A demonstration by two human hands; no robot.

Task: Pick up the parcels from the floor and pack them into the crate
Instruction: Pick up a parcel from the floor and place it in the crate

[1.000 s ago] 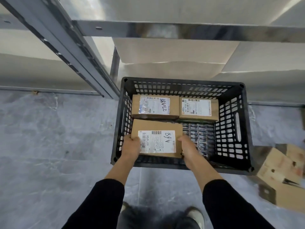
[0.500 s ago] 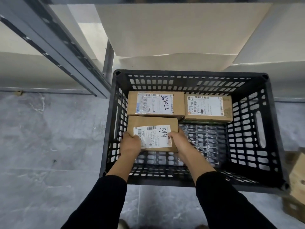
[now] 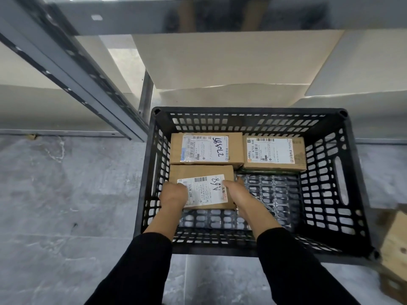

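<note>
Grey tiled floor, metal rack at rear. Black crate stands on the floor and holds 3 parcels. Rear row: left parcel and right parcel, side by side near the far wall. A68 parcel sits near-left in the crate, label up, far edge against the left parcel. Grip: left hand on its left end, right hand on its right end, fingers curled over the edges. Cardboard box on the floor, right of the crate.

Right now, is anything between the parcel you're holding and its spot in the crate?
Nothing visible. The left hand and right hand hold the A68 parcel low inside the crate, near its left wall, directly in front of the rear-left parcel.
</note>
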